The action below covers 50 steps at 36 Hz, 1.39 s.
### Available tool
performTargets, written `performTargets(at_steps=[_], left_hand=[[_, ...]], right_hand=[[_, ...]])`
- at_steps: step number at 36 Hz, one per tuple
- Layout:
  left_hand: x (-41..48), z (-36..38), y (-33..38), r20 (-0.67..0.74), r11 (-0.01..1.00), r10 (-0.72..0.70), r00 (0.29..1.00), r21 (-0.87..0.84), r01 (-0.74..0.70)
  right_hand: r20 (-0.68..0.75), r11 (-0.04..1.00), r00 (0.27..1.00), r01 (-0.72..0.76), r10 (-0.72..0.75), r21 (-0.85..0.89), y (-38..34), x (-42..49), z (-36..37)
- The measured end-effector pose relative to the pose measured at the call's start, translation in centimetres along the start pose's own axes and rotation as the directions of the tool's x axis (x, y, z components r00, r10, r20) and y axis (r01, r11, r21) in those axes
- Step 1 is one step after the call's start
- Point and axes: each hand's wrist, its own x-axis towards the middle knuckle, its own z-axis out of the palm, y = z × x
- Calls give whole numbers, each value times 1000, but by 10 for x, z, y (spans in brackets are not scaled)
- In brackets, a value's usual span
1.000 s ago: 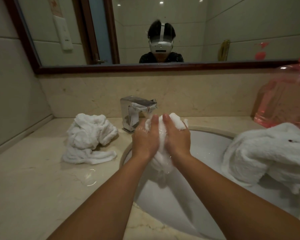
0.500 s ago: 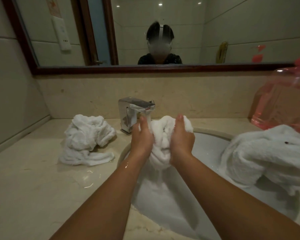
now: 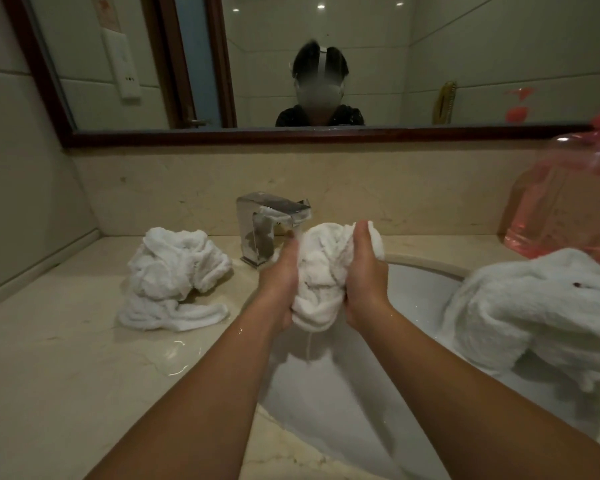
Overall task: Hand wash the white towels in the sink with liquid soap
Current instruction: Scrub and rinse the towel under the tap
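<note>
Two bare hands press a bunched white towel (image 3: 321, 275) between them over the sink (image 3: 426, 292), just in front of the faucet (image 3: 272, 223). The left hand (image 3: 281, 289) and right hand (image 3: 364, 282) each clamp a side of the wad, their grip closed on the cloth, and a thin stream of water falls from its lower end into the basin. The step in hand appears to be scrubbing or squeezing this towel. A second towel (image 3: 174, 278) lies crumpled on the desk (image 3: 66, 375) to the left, well apart from the sink; a third towel (image 3: 534, 306) drapes over the sink's right rim, a small dark spot showing on it. The pink soap bottle (image 3: 565, 209) stands behind that one. The next move likely calls for more kneading, then a rinse under the faucet, keeping the wad over the basin so drips stay off the desk.
</note>
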Motion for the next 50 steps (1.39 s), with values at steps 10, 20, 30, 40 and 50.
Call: performTargets(at_steps=[10, 20, 30, 40, 50], left_hand=[[8, -11, 11, 65, 967, -32, 997, -250, 48], [-8, 3, 6, 85, 991, 102, 991, -96, -94], [7, 5, -5, -62, 955, 289, 955, 93, -283], [12, -8, 0, -281, 975, 204, 938, -33, -222], [23, -15, -4, -120, 966, 187, 975, -158, -205]], right_hand=[[88, 999, 995, -39, 42, -28, -6, -10, -1], [176, 980, 971, -179, 162, 83, 2, -11, 0], [121, 978, 982, -160, 144, 133, -6, -11, 0], [280, 980, 955, -142, 98, 139, -7, -10, 4], [412, 939, 897, -269, 163, 216, 6, -11, 4]])
